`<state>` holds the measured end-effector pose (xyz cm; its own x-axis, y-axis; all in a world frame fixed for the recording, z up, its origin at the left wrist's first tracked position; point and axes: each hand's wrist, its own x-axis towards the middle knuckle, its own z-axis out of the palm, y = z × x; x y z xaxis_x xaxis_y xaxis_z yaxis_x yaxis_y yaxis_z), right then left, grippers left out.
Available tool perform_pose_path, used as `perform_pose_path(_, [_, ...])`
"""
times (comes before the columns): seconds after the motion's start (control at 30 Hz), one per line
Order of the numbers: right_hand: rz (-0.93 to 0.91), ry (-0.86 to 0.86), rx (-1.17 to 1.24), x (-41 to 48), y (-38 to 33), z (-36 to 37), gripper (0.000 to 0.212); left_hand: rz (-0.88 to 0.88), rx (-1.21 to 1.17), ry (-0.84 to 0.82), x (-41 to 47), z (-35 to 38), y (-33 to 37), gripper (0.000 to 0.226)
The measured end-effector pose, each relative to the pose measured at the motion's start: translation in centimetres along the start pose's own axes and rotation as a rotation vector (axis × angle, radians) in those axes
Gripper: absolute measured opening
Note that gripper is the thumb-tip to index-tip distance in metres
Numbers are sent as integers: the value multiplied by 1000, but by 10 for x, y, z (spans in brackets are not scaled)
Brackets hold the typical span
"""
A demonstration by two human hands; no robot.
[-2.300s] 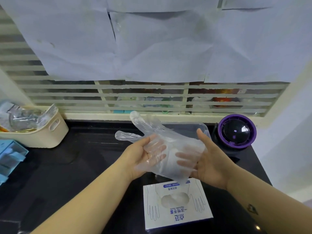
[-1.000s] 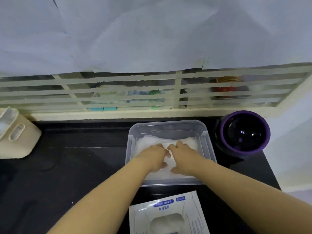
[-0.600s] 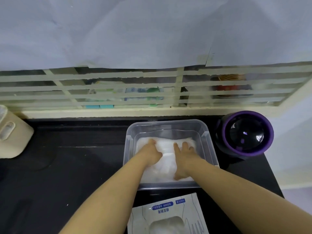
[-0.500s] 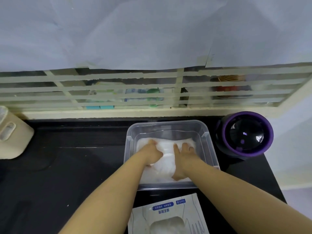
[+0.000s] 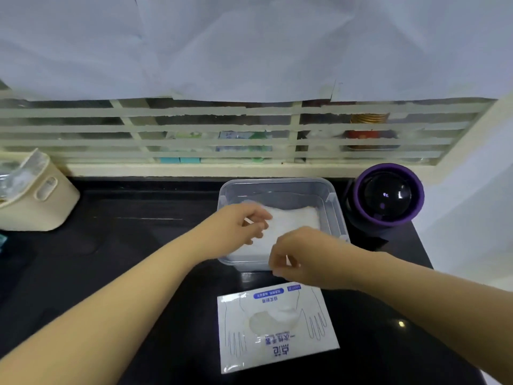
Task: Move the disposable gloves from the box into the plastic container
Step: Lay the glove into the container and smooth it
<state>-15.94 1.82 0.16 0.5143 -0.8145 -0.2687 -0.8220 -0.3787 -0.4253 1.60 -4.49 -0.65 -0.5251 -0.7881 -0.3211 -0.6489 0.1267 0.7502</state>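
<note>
- Loosely curled and holding nothing I can see, your left hand (image 5: 243, 227) hovers over the disposable gloves (image 5: 295, 221) in the plastic container (image 5: 277, 182). Its fingertips are at or just above the top sheet.
- Your right hand (image 5: 301, 259) sits nearer you, above the container's near rim, with thumb and forefinger drawn together as if pinching. The film is clear, so I cannot tell whether a glove is between them.
- The gloves lie as a flat white stack on the container floor, towards the right wall. Lying flat likely leaves room for more sheets on top.
- More gloves show through the oval opening of the box (image 5: 274, 329), which lies face up on the black counter (image 5: 133, 245) just in front of the container. That keeps each trip short.
- I judge the task to be partway done, with the box not yet emptied. The next pull will probably need a light pinch at the opening, since thin film tends to drag its neighbours out.
- Beside the container on the right stands a purple-rimmed round object (image 5: 388, 200). A cream basket (image 5: 41, 198) sits well apart at the far left.
</note>
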Motion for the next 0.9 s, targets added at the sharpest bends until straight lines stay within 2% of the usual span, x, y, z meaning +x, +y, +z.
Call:
perform_pose_path(0.1, [-67,-260,-131,-6,-2,41,30,65,49,23,-30,11,-6,22])
perform_pose_path(0.17, [-74,-337,-272,-5,5,69,40,113,173,57,-39,23,-15,20])
perform_pose_path(0.23, [-124,-307,-338,-2,7,89,47,156,306,13,-48,36,-28,18])
perform_pose_path(0.33, [-215,-197,-301,2,8,102,40,204,542,-108,-57,56,-52,24])
perform_pose_path(0.37, [-263,-162,-288,4,9,109,36,225,606,-122,-61,62,-61,34])
perform_pose_path(0.43, [-300,-153,-342,4,11,118,25,197,661,-160,-67,72,-76,70])
perform_pose_path(0.5, [-325,-178,-382,5,16,123,29,96,712,-252,-72,77,-87,101])
perform_pose_path(0.57, [-311,-211,-405,8,17,122,32,47,753,-307,-73,80,-93,114])
perform_pose_path(0.77, [-224,-135,-367,9,7,124,26,33,772,-323,-69,83,-97,121])
perform_pose_path(0.9, [-222,-26,-158,-8,1,101,23,7,759,-351,-69,82,-95,120])
